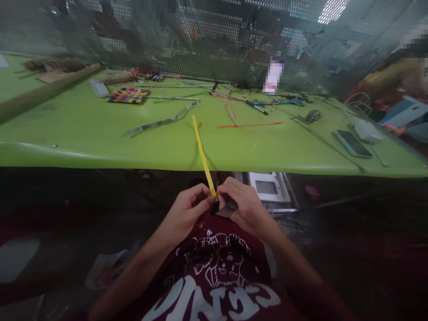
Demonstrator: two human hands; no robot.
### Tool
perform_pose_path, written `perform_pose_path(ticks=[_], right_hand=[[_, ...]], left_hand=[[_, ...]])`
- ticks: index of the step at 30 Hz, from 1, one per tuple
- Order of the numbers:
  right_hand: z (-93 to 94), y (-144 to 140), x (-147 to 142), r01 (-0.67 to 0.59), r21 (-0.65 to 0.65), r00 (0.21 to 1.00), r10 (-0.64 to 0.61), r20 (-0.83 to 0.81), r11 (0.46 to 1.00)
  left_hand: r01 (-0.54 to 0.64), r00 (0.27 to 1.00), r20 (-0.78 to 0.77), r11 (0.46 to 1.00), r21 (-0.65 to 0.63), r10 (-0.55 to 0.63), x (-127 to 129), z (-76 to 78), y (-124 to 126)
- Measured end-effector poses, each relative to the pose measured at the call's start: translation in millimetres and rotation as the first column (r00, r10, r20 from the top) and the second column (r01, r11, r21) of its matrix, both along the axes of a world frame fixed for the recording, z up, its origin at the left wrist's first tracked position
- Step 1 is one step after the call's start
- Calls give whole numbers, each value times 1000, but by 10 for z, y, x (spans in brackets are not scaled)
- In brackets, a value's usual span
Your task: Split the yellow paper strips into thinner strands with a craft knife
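Note:
A flat yellow strip [202, 154] rises from my hands and leans over the front edge of the green table, its far end above the tabletop. My left hand [189, 207] pinches the strip's lower end between thumb and forefinger. Close beside that end, my right hand [242, 203] is closed in a pinch, its fingertips curled inward. What the right fingers hold, if anything, is hidden. Both hands are in front of my dark red shirt, below the table's edge.
On the green table [160, 151] lie a grey strip [163, 121], an orange strip [250, 125], a black pen [257, 107], a colourful woven piece [127, 95] and a phone [352, 143]. A bamboo pole [50, 92] lies at left. Perforated metal sheeting [214, 53] stands behind.

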State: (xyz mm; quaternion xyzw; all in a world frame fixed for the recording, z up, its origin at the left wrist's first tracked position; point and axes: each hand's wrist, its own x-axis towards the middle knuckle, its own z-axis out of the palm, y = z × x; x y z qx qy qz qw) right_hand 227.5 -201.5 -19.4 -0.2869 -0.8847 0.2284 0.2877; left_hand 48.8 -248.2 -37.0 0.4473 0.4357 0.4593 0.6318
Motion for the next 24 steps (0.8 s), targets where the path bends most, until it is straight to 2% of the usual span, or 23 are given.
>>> perform_pose_path(ticks=[7,13,15,18,24], right_hand=[[163,70,-4,1,201,992,-27,126,980],[249,263,12,118,328,968,-182,172,937],[287,328,4,230,366,942,-301,150,902],[365,395,-32,380,444,873,-474,120,812],[477,712,-111,439,517,732,-626,270,735]], left_hand=[[5,999,39,1000,-7,-5,12,-20,-19],[93,996,8,995,-36,-93,64,27,-77],[120,993,9,992,-45,-120,92,22,-96],[150,989,21,988,-45,-149,124,5,-123],[229,973,15,971,-69,-229,154,-4,-184]])
